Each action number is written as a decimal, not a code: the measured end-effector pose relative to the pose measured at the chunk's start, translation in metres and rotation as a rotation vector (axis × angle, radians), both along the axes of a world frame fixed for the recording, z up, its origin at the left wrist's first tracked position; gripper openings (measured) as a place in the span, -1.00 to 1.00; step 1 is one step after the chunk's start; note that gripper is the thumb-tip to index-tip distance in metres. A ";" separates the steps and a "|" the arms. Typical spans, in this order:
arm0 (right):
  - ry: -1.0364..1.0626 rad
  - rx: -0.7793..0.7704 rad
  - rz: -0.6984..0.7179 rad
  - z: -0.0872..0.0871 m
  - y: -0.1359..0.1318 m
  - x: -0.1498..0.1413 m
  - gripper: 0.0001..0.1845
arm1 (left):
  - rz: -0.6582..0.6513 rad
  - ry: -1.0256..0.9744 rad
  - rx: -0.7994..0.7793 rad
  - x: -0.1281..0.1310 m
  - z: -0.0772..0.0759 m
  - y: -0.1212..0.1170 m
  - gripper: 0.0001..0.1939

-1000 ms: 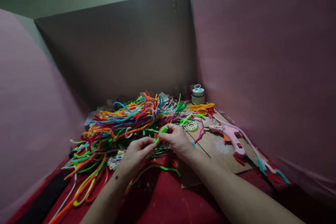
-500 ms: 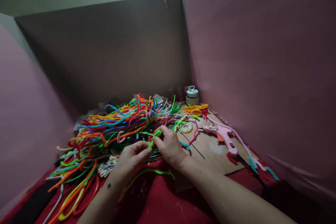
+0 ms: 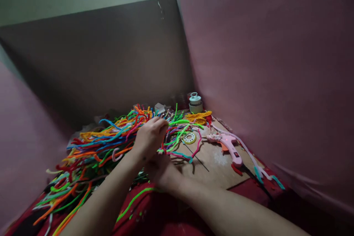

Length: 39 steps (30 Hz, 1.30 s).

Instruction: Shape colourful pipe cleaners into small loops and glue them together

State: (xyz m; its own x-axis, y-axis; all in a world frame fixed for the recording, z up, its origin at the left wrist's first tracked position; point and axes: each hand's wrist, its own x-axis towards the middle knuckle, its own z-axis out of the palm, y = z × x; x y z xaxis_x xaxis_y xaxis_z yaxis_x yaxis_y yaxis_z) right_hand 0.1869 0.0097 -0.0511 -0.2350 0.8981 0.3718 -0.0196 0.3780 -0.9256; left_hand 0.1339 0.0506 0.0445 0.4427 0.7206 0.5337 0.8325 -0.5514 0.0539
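A bright green pipe cleaner (image 3: 179,122) is being pinched at its end by the closed fingertips of the left hand (image 3: 151,133), beside the pile of colored pipe cleaners (image 3: 110,138), with the rest of its length being left to reach over toward the board (image 3: 217,167). The right hand (image 3: 163,172) is being held low, below the left, its fingers being partly hidden and blurred, so whether anything is being gripped cannot be told. On the board, a pink glue gun (image 3: 229,146) and a round yellow-rimmed disc (image 3: 189,138) are being supported, while another green strand (image 3: 135,200) is being carried by the red cloth (image 3: 157,215) in front.
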 end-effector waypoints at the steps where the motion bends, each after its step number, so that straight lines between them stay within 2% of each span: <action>1: -0.163 0.110 0.013 0.000 -0.004 -0.001 -0.85 | 0.010 0.064 0.028 0.014 0.002 0.012 -0.73; 4: -0.615 0.334 0.128 0.005 -0.015 0.001 -0.78 | 0.037 0.249 0.033 0.050 -0.002 0.052 -0.70; 7: -0.850 0.396 0.204 0.010 -0.017 0.003 -0.69 | 0.015 0.312 -0.015 0.069 -0.011 0.085 -0.73; 11: -0.888 0.441 0.215 0.009 -0.009 0.001 -0.66 | -0.021 0.376 -0.081 0.078 -0.025 0.109 -0.73; 14: -0.897 0.473 0.217 0.002 -0.002 -0.005 -0.70 | -0.033 0.407 -0.118 0.079 -0.037 0.118 -0.73; 18: -0.918 0.422 0.283 -0.008 0.008 -0.014 -0.79 | -0.046 0.433 -0.153 0.078 -0.052 0.129 -0.77; 21: -0.862 0.438 0.263 -0.013 0.012 -0.016 -0.82 | -0.069 0.430 -0.157 0.076 -0.058 0.135 -0.77; 29: -0.797 0.471 0.159 -0.005 0.001 -0.007 -0.79 | -0.162 0.373 -0.155 0.069 -0.056 0.127 -0.73; 32: -0.848 0.473 0.197 0.000 -0.003 -0.004 -0.76 | -0.223 0.355 -0.147 0.071 -0.053 0.118 -0.76; 36: -0.849 0.462 0.253 0.005 -0.008 0.002 -0.70 | -0.256 0.274 -0.088 0.069 -0.039 0.095 -0.75; 39: -0.815 0.416 0.257 0.007 -0.015 0.006 -0.68 | -0.220 0.190 -0.037 0.050 -0.019 0.063 -0.75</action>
State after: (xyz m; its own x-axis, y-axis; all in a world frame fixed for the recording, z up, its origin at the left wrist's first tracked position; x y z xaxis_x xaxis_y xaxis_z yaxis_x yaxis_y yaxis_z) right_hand 0.1925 -0.0056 -0.0440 -0.7354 0.6150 0.2845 0.4443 0.7546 -0.4829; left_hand 0.1834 0.1131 0.0258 0.6799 0.6135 0.4016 0.6901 -0.7205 -0.0678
